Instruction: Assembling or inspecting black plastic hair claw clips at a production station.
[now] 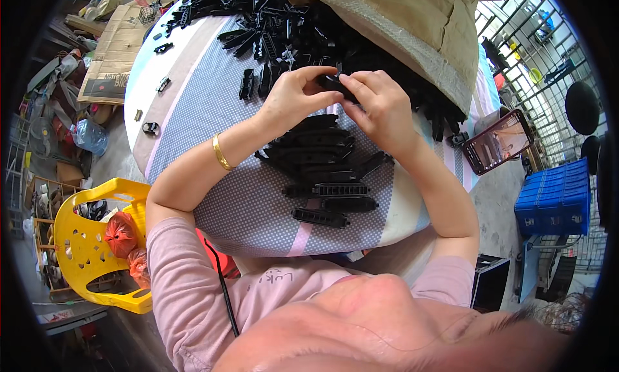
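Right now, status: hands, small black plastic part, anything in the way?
Left hand, right hand: both on one small black plastic part, partly hidden. Long black plastic strips near side, heap of loose black pieces far side. Nothing visibly blocking.

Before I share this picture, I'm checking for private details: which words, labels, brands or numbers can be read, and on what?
Pink shirt: dark lettering on the chest, not copied here.
Cardboard: dark print, not copied here.
Phone screen: marks too small to read.
Black pieces: none I can make out.
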Available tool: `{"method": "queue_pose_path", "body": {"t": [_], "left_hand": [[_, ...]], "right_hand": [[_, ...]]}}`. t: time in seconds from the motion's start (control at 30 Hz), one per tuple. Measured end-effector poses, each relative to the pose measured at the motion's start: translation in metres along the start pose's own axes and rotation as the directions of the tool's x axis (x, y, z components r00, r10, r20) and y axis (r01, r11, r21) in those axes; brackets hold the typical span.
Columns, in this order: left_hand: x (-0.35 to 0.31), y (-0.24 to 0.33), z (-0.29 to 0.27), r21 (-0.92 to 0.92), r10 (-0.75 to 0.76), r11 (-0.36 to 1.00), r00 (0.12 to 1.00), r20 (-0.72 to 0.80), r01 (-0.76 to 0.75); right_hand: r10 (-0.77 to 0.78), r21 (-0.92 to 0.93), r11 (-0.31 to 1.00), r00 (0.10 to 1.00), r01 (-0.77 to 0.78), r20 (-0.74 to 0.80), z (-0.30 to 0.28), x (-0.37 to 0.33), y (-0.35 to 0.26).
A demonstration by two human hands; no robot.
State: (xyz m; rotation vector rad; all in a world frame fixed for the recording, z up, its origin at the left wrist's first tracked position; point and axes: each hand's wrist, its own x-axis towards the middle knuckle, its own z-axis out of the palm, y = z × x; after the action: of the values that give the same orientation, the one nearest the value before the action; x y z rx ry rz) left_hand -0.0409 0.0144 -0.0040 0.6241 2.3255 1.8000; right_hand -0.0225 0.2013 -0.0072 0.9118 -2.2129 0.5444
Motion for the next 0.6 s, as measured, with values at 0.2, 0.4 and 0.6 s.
{"method": "queue_pose_path", "body": {"t": [0.2, 0.4, 0.6], "left_hand": [[0.002, -0.01, 0.001, -0.217, 0.07, 0.973, 0.995, -0.065, -0.083], [0.0, 0.004, -0.002, 0.079, 0.188, 0.978, 0.981, 0.044, -0.191], [-0.002, 0.006, -0.006, 0.067, 0.281, 0.956, 0.958, 0.055, -0.284]], "right_hand": [[0.022, 0.065, 0.998, 0.999, -0.019, -0.047, 0.0, 0.002, 0.0], [0.358, 0.396, 0.744, 0.822, -0.537, 0.443, -0.012, 0.001, 0.009], [0.371, 0.346, 0.811, 0.872, -0.471, 0.319, -0.014, 0.002, 0.001]]}}
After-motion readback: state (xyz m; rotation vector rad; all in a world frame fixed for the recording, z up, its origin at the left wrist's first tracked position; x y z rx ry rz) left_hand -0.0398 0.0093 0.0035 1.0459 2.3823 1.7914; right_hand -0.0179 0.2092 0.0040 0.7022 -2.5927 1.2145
